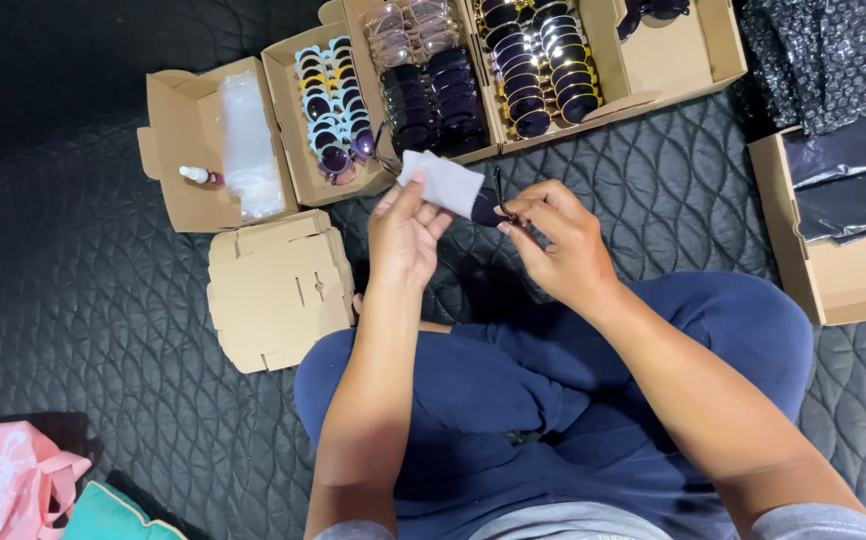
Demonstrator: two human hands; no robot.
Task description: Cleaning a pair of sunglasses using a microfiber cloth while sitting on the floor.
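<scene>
My left hand (405,230) pinches a white cloth (443,183) wrapped over one lens of a dark pair of sunglasses (491,208). My right hand (558,243) grips the other side of the same sunglasses by the frame. Both hands are raised above my crossed legs in navy trousers (513,390). Just beyond the hands stand open cardboard boxes (298,150) packed with rows of sunglasses in blue, purple and dark frames (338,115).
A small open box (183,150) at the left holds a spray bottle (198,175) and clear plastic bags (248,145). A flat folded carton (278,288) lies beside my knee. Another box (833,250) with dark bags sits at the right. Pink and teal bags (13,480) lie bottom left on the black quilted mat.
</scene>
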